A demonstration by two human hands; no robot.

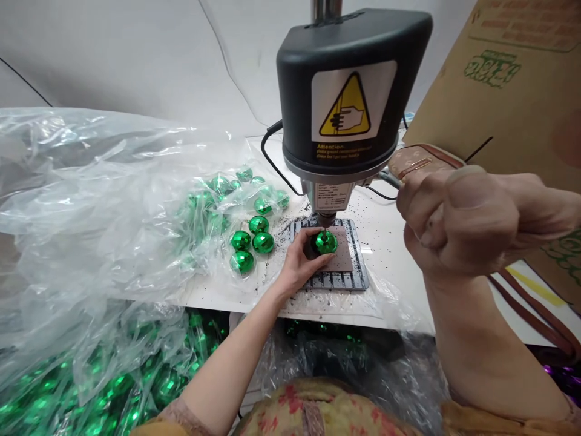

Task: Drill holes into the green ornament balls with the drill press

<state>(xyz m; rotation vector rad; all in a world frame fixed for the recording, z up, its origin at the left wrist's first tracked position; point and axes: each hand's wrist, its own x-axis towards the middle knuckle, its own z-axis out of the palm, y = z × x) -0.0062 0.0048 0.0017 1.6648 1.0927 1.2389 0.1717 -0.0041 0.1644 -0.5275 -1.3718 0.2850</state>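
Green ball: directly beneath the chuck of the drill press, over the brown pad; probably set there to line up with the tool.
Left hand: pinching the green ball between thumb and index finger, near side and far side; likely to prevent rolling or spinning.
Right hand: raised, with fingers curled into a tight fist at the metal lever; apparently wrapped round for leverage.
Brown pad: laid on the slotted base plate, perhaps as cushioning.
Loose green balls: four in front of the upper plastic bag, within easy reach of the left hand.
Upper plastic bag: clear, crumpled across the bench, with more green balls at the right end.
Lower plastic bag: clear, below the bench edge, crowded with green balls.
Dark shavings: scattered around the base plate.
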